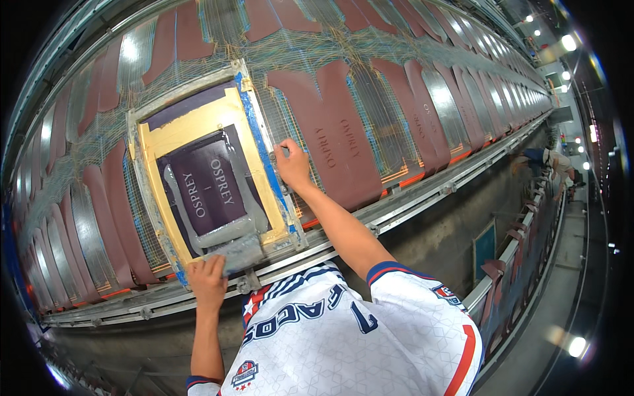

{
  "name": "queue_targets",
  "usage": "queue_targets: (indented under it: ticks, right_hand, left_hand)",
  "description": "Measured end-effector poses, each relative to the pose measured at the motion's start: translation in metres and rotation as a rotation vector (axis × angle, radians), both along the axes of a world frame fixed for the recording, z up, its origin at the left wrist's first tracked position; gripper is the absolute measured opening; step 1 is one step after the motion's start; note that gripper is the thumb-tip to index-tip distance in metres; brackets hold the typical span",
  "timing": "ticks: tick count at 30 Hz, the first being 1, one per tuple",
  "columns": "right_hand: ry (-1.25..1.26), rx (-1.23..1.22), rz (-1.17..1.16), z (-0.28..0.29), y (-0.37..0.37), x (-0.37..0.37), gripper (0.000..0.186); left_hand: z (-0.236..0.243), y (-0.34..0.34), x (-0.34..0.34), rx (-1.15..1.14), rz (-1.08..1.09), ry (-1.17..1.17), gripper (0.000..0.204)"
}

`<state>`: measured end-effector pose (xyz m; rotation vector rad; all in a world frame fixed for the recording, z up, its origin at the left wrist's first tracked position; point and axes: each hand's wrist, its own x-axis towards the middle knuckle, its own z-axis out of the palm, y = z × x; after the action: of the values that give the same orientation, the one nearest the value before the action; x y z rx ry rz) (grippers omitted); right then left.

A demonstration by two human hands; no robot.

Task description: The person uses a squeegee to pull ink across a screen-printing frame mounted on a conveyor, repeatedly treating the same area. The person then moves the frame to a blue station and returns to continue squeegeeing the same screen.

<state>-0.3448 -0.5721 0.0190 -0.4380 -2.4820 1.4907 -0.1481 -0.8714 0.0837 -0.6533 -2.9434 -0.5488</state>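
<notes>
We see the left hand point(208, 280) at the near end of the screen frame point(297, 241), its fingers bent and closed around the left end of a squeegee point(239, 254). This squeegee is a wide, short bar, grey and smeared, and it lies slantwise over the near border of the frame. The right hand point(290, 165) is at the frame's right side; its fingers are curled at the metal edge, but we cannot tell if they pinch it or only rest there.

The frame itself is a rectangle of worn, stained metal, and it lies on the long table point(271, 56) directly before the person. Inside it, yellow tape point(185, 125) makes a broad, flat border, and blue tape point(254, 132), wrinkled, runs along the right side. In the middle we see a dark purple mesh point(205, 181), smooth and shining, with pale letters. Grey paste point(254, 214), thick and wet, makes an uneven band along its sides and its near edge.

On both sides of the frame, maroon panels point(333, 145) lie in rows, flexible and matt, with curved outlines. Under them the table shows a net of thin yellow and blue lines. A straight metal rail point(409, 206) follows the near edge.
</notes>
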Motion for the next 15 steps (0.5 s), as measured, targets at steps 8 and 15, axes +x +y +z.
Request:
queue_targets:
  ticks: [8, 15]
  right_hand:
    - [-0.171, 0.300, 0.153, -0.001, 0.008, -0.009, 0.025]
    - [0.020, 0.306, 0.861, 0.097, -0.067, -0.097, 0.037]
  left_hand:
    - [-0.023, -0.020, -0.078, -0.035, -0.022, 0.103, 0.039]
    - [0.000, -0.038, -0.260, 0.009, -0.045, 0.052, 0.023]
